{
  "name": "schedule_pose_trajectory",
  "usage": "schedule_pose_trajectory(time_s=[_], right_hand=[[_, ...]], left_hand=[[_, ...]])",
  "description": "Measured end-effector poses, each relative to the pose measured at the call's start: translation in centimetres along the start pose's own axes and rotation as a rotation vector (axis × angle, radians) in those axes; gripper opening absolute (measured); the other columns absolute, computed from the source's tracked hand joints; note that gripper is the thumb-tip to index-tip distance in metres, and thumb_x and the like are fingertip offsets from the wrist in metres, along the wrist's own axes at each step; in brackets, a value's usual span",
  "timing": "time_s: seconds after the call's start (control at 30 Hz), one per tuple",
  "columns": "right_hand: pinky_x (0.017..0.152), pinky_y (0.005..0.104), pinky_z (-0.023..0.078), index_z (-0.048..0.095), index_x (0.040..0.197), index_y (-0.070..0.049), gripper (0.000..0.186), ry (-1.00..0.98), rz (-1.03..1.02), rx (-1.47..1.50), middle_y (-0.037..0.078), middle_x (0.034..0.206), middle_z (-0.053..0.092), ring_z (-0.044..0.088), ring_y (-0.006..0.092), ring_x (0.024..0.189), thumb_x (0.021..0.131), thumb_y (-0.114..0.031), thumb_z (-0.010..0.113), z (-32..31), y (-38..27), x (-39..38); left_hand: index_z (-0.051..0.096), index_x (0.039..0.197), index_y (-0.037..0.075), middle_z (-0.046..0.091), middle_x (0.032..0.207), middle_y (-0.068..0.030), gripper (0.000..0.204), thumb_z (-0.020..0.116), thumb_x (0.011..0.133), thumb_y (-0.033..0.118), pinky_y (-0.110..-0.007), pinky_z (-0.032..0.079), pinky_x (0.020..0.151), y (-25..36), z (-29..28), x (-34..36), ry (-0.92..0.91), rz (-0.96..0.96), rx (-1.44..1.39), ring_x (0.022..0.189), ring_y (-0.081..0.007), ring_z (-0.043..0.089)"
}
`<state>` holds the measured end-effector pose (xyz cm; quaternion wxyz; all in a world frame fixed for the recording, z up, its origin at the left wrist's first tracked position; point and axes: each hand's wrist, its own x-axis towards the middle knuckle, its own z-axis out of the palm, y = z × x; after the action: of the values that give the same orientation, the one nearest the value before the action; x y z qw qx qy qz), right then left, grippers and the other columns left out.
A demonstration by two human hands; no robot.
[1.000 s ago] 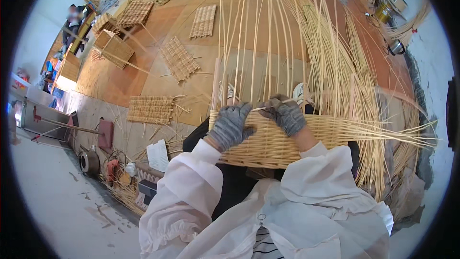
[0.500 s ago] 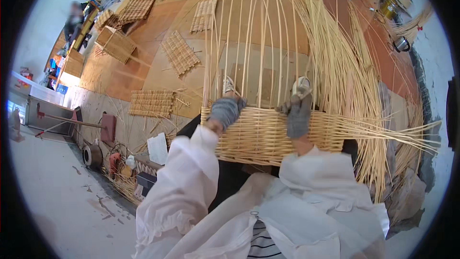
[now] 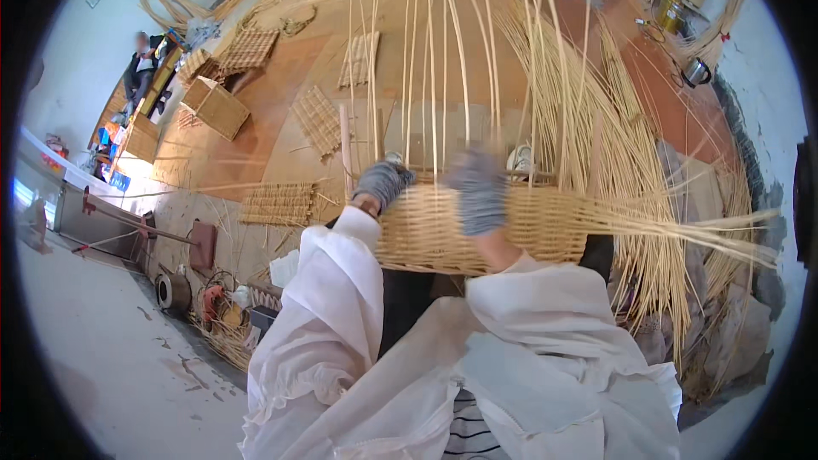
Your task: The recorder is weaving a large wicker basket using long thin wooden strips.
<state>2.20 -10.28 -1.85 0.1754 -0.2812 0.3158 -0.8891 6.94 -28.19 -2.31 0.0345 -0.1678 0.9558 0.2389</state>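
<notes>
A woven wicker panel (image 3: 417, 243) lies across my lap, its long pale stakes (image 3: 434, 77) running up and away from me. Loose strand ends (image 3: 682, 226) stick out past its right side. My left hand (image 3: 383, 184), in a grey glove, is closed over the panel's far left corner, beside the stakes. The gloved right hand (image 3: 479, 192) is over the upper edge near the middle; motion smears its fingers, so what they hold, if anything, cannot be made out.
A large bundle of loose canes (image 3: 618, 145) spreads over the floor at right. Finished woven pieces (image 3: 277, 204) and a woven box (image 3: 216, 107) lie at left. A kettle (image 3: 697, 73) stands far right. Another person (image 3: 143, 68) sits far left.
My right hand has moved left along the panel's upper edge, from the right part toward the middle. The left hand stays at the left corner. The whole view has shifted slightly.
</notes>
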Motion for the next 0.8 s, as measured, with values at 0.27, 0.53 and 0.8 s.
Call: schedule_pose_trajectory(time_s=[0.27,0.53,0.8], right_hand=[[0.061,0.0418,0.052,0.050,0.091,-0.005,0.010,0.314,0.262,0.027,0.009,0.064,0.054,0.054,0.0206,0.056,0.087,-0.014,0.049,-3.4,-1.8,3.1],[0.058,0.0352,0.053,0.051,0.091,-0.004,0.006,0.403,0.201,0.003,0.007,0.069,0.055,0.056,0.0171,0.062,0.085,-0.005,0.051,-6.1,-0.1,1.9],[0.065,0.0374,0.049,0.049,0.094,-0.004,0.008,0.098,0.136,0.075,0.005,0.069,0.052,0.054,0.0195,0.064,0.087,-0.007,0.048,-6.7,-2.1,-2.0]], left_hand=[[0.053,0.104,0.002,0.059,0.089,-0.0208,0.034,0.055,0.078,0.023,-0.037,0.047,0.066,0.6,-4.4,0.6,0.075,-0.356,-0.263,0.079,-0.0291,0.059],[0.050,0.103,0.000,0.053,0.072,-0.0073,0.026,0.055,0.083,0.016,-0.031,0.044,0.058,-1.7,-3.0,-2.0,0.390,0.094,-1.573,0.060,-0.0230,0.051],[0.058,0.099,0.003,0.062,0.082,-0.0179,0.045,0.052,0.080,0.043,-0.038,0.045,0.073,4.5,-0.8,-0.1,-0.154,0.059,-0.092,0.080,-0.0321,0.059]])
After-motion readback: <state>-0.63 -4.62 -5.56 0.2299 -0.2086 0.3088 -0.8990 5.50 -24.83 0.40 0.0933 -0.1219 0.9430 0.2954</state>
